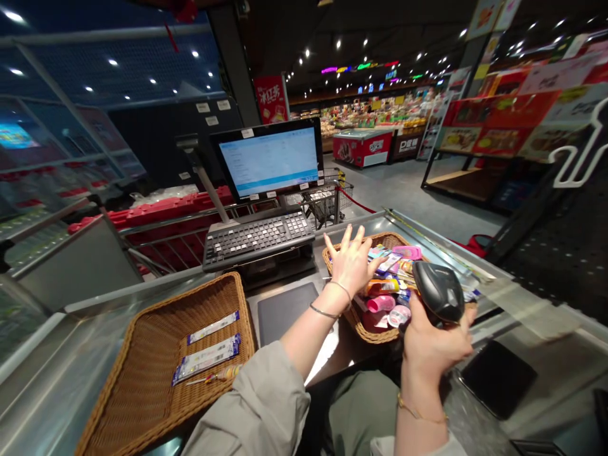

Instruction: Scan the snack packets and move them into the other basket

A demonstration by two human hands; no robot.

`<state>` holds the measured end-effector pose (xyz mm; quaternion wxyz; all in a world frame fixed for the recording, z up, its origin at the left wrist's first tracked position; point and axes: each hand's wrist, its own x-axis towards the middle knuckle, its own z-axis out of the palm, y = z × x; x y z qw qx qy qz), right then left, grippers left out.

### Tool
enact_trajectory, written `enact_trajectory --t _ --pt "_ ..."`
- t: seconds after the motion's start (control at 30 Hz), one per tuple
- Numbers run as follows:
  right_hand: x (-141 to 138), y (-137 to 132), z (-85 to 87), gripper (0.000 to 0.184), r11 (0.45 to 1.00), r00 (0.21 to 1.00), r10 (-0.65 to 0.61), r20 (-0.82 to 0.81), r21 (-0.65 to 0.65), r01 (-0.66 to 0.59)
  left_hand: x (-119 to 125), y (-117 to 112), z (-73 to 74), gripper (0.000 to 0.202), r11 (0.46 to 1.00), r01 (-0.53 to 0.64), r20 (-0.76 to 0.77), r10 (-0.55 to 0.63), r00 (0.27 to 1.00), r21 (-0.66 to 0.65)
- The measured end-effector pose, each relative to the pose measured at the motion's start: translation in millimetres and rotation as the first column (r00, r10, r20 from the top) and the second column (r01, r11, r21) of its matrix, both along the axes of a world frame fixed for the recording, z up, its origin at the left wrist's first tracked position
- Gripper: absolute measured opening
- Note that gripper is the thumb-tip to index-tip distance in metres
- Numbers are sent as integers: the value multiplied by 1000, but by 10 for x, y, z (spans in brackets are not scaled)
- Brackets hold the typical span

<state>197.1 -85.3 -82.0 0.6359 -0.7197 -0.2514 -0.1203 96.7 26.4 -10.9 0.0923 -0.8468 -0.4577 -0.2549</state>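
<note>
My left hand [352, 258] reaches over the left side of a wicker basket [365, 332], its fingers spread and nothing held in them. Small packaged goods fill this basket, among them a pink cup-shaped item [380, 304] and an orange-yellow packet [382, 287]. My right hand [430, 347] is wrapped round a black handheld barcode scanner [441, 290], held above the basket's right side. At the left, a larger wicker basket [137, 373] contains a few long, narrow silver-and-blue packets [209, 358] and a stick-like item with a yellowish end [223, 374].
A keyboard [259, 237] and a lit monitor [273, 158] stand behind the baskets. Between the baskets lies a flat grey plate [285, 313] in the metal counter. A black flat object [498, 378] rests at the right. Shop shelves and a red freezer [361, 149] are farther back.
</note>
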Motion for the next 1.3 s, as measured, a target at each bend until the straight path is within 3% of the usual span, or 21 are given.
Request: enact_trajectory --t 0.27,0.47,0.63,0.9,1.03,1.17,1.3 --pt "-217 5 87 68 1000 1000 21 -20 6 -21 -669 -161 -7 49 997 -81 59 81 995 -10" --pt "-526 -20 214 72 987 988 151 34 54 -153 -1124 -376 8 52 993 -111 89 113 990 -29" --pt "-770 -5 218 77 958 957 275 88 57 -281 -1563 -534 25 49 982 -186 134 189 973 -37" --pt "-1205 54 155 74 830 819 550 163 1 -557 -2356 -771 -129 48 919 -377 120 389 913 -112" --pt "-1382 83 130 60 749 724 656 213 -62 -660 -2709 -885 -220 49 888 -435 65 447 892 -147" --pt "-1512 120 126 50 680 652 731 203 -126 -723 -3032 -956 -261 49 853 -490 48 505 862 -180" --pt "-1618 177 129 47 656 625 753 207 -153 -739 -3316 -976 -305 49 813 -546 -4 557 830 -202"
